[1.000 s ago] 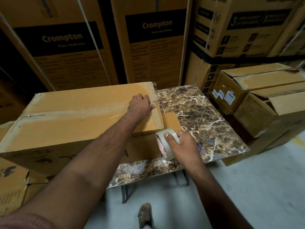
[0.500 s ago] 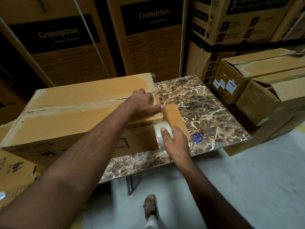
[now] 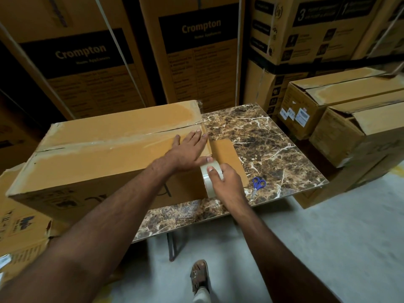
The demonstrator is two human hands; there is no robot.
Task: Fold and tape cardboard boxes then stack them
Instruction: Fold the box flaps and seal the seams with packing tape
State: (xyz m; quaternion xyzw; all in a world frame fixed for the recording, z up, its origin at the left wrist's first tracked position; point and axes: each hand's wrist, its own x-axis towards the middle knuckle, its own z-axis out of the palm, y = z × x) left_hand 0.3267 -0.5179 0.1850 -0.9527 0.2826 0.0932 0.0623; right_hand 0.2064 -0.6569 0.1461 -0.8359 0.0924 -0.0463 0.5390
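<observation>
Warehouse aisle, printed cartons stacked behind; marble-pattern table (image 3: 273,145) in front. Large cardboard box (image 3: 105,162) lies lengthwise on the table, its left end overhanging past the table edge, flaps closed on top with a clear tape strip along the centre seam.

Left hand (image 3: 188,152): flat, fingers straight, pressing the top face near the box's right end. Right hand (image 3: 227,180): fingers curled round the tape roll (image 3: 211,178), held against the right end face just below the top edge. Blue scissors (image 3: 258,184) lie on the table just beside the right hand. Loose cardboard piece (image 3: 227,154) lies flat by the box end.

Handling estimate: box looks empty, so light but bulky; walls stiff enough, flaps likely to spring up until taped. It may slide on the smooth tabletop under tape tension, hence the flat pressing hand. Best lifted by both ends or bottom edges, not by flaps. Tape is thin and sticky, and likely to wrinkle if pulled slack.
</observation>
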